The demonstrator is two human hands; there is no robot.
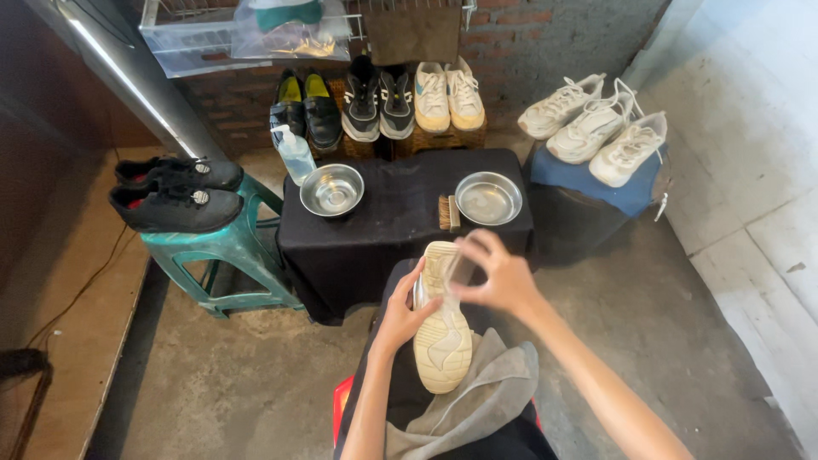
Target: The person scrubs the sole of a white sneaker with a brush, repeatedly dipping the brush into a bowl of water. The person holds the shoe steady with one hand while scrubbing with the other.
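Cream shoe (442, 328), sole up over grey towel (477, 396): light, rubbery, likely bendy; left hand (399, 319) fingers curled round midsole, right hand (503, 277) fingers pinched at toe.

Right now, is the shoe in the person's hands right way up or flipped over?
Flipped over: the shoe shows its pale sole upward, left hand steadying it, right hand at its toe.

left hand (400, 317): grips shoe (442, 328), sole up
right hand (503, 277): on shoe's toe
lap: grey cloth (494, 388)
surface (400, 213): two bowls (332, 189), brush (448, 213)
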